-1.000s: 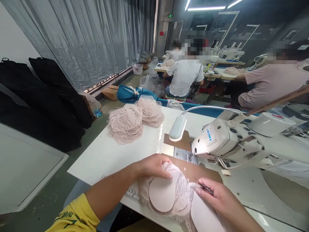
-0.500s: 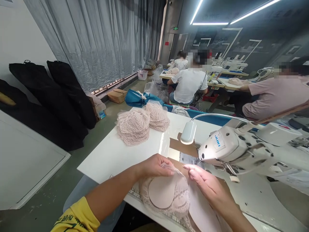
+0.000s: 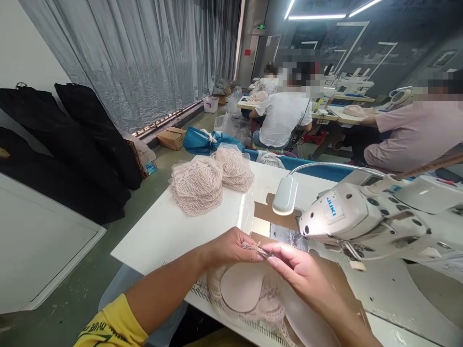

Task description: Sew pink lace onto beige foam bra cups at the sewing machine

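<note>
A pale pink lace bra (image 3: 273, 294) with a smooth moulded cup (image 3: 241, 287) lies over the table's front edge. My left hand (image 3: 235, 248) is closed, pinching the lace at its upper edge. My right hand (image 3: 294, 262) meets it there, thumb and fingers pressed together at the same edge. Between the right fingertips is something small and dark, too small to make out. Another smooth pale cup piece (image 3: 307, 313) hangs below my right wrist. Just beyond the hands stands a white sewing machine (image 3: 336, 212), its needle plate (image 3: 285, 235) under the head.
Two stacks of lace pieces, a left stack (image 3: 197, 185) and a right stack (image 3: 233, 168), sit on the white table (image 3: 144, 246). A lamp (image 3: 285, 195) hangs over the machine bed. A ruler strip (image 3: 200, 291) runs along the front edge. Co-workers sit at machines farther back.
My right hand has moved left, from apart to touching the lace edge beside my left hand. The raised lace edge is lower and more bunched. The view has shifted slightly.
</note>
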Motion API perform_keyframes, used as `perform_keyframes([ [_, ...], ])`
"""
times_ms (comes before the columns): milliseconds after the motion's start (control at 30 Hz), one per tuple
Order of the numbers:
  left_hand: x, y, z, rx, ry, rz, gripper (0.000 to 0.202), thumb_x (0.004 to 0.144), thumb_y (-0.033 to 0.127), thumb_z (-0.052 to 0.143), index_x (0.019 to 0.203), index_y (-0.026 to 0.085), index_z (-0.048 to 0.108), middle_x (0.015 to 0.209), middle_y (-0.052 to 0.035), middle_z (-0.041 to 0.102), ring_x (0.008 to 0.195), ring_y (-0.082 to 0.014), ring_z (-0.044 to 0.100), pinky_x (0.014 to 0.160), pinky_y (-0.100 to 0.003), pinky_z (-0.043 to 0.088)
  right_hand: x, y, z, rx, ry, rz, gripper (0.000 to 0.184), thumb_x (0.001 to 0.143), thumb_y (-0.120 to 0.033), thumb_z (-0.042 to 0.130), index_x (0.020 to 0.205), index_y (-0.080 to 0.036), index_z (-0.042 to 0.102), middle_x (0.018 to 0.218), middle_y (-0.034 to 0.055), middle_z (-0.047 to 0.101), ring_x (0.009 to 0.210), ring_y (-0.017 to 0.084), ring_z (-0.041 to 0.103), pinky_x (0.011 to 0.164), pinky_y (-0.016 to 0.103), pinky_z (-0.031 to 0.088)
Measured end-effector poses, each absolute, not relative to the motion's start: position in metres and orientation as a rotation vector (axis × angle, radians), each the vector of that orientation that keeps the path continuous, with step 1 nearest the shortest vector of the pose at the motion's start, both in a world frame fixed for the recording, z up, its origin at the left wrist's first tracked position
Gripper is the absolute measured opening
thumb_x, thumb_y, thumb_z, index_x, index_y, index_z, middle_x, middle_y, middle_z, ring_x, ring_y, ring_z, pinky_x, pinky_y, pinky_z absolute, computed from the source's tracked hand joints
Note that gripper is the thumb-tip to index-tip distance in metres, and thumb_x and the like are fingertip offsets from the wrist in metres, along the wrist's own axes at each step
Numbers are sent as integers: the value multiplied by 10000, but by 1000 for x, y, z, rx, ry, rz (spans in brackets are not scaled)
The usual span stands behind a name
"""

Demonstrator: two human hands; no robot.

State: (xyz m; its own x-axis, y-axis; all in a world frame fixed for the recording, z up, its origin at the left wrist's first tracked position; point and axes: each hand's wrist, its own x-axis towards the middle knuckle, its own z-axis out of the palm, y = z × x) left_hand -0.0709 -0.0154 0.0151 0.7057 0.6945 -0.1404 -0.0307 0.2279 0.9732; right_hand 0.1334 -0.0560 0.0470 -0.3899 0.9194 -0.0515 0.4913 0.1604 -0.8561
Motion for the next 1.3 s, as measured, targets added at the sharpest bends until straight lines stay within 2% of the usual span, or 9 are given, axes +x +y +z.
perform_keyframes([
  [133, -72, -18, 27, 1294, 666, 545, 317, 734, 418, 727, 726, 102, 698, 586, 43, 406, 594, -83, 342, 577, -237, 257, 134, -57, 44, -1319, -1893, 1184, 280, 920, -417, 496, 1040, -256, 690, 983, 33, 711, 940, 216, 643, 848, 338, 500],
  [467, -71, -19, 25, 1284, 629, 541, 406, 699, 463, 735, 578, 111, 574, 564, 57, 327, 568, -71, 278, 553, -241, 199, 125, -54, 49, -1288, -1977, 1139, 218, 918, -399, 497, 926, -242, 649, 891, 17, 681, 861, 193, 635, 765, 301, 489],
  [567, -71, -20, 27, 1285, 680, 548, 351, 696, 445, 746, 646, 107, 665, 545, 51, 425, 552, -77, 357, 557, -235, 276, 125, -53, 48, -1345, -1892, 1084, 255, 913, -428, 482, 858, -234, 639, 853, 18, 678, 826, 193, 635, 752, 299, 485],
  [700, -75, -17, 20, 1330, 713, 558, 369, 727, 452, 723, 906, 129, 747, 763, -26, 662, 724, -147, 565, 707, -266, 412, 148, -52, 39, -1599, -1798, 986, 354, 894, -519, 436, 1024, -243, 616, 941, 38, 684, 886, 226, 640, 777, 323, 488],
  [800, -76, -16, 14, 1564, 726, 499, 374, 730, 465, 706, 925, 147, 726, 854, -35, 660, 801, -171, 584, 699, -254, 414, 172, -55, 27, -1940, -1915, 889, 442, 803, -541, 543, 1137, -254, 586, 907, 38, 684, 812, 245, 637, 712, 338, 488],
  [900, -74, -20, 19, 1954, 823, 233, 229, 684, 348, 728, 801, 158, 679, 780, -9, 629, 739, -170, 576, 616, -238, 379, 186, -62, 16, -1940, -2153, 856, 228, 772, -443, 577, 834, -230, 628, 819, 29, 669, 768, 227, 617, 679, 305, 468],
  [1000, -73, -30, 36, 2261, 893, -64, 86, 718, 228, 623, 673, 166, 583, 663, 6, 583, 647, -158, 559, 555, -237, 339, 188, -66, 12, -1795, -2256, 854, 332, 852, -460, 462, 627, -222, 516, 666, 13, 593, 649, 192, 574, 584, 274, 445],
  [1233, -113, -36, 79, 2595, 1192, 52, 67, 734, 122, 543, 766, 181, 541, 873, -32, 627, 791, -199, 609, 623, -271, 422, 137, -35, 29, -1517, -2006, 892, 378, 923, -505, 374, 705, -238, 530, 616, 5, 619, 645, 196, 619, 689, 314, 516],
  [1300, -132, -23, 95, 2635, 1432, 267, 175, 727, 59, 506, 848, 179, 547, 913, -51, 620, 858, -215, 597, 678, -297, 456, 109, -13, 38, -1376, -1913, 894, 349, 932, -488, 383, 793, -232, 575, 740, 24, 676, 680, 191, 645, 656, 308, 531],
])
